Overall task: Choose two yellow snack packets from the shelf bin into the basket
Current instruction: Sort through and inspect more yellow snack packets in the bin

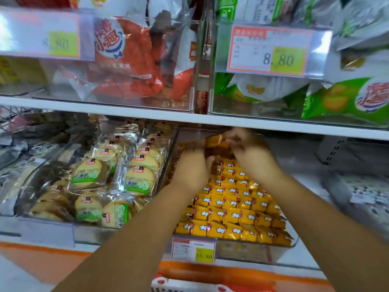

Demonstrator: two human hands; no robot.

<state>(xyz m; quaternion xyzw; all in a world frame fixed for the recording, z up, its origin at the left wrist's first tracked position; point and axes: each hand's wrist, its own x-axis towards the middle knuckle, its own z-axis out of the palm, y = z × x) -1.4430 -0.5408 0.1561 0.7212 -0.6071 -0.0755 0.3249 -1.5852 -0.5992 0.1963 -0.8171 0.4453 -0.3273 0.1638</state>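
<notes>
Yellow snack packet pinched in right hand (blurred); left hand unclear.

The yellow snack packets fill a clear shelf bin on the lower shelf. They are small glossy pillow wraps, each with a white cartoon print and a red mark, packed in tidy rows from the front wall toward the back. One lifted packet sits above the rear rows, tilted and blurred, pinched in the fingers of the right hand. At the bottom edge a white-and-red basket shows only its rim, too blurred to tell more.
</notes>
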